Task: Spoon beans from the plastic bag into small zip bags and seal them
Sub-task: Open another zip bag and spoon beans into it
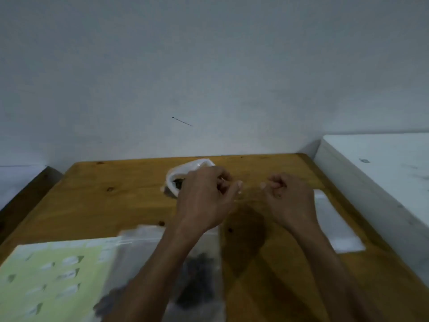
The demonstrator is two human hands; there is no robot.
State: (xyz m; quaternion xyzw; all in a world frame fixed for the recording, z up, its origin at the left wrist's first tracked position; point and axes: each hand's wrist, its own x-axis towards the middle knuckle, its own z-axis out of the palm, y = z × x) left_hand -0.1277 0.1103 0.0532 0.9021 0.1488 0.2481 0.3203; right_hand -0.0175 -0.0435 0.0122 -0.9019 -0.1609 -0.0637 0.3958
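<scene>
My left hand and my right hand are held up over the middle of the wooden table, fingers curled. Each pinches an end of the top edge of a clear small zip bag, which is faint and blurred between them. Behind my left hand lies the white plastic bag, open, with dark beans showing inside. Under my left forearm lie clear zip bags holding dark beans. No spoon is visible.
A pale green printed sheet covers the near left corner. Flat empty clear bags lie to the right of my right hand. A white counter borders the table on the right, and a grey wall rises behind.
</scene>
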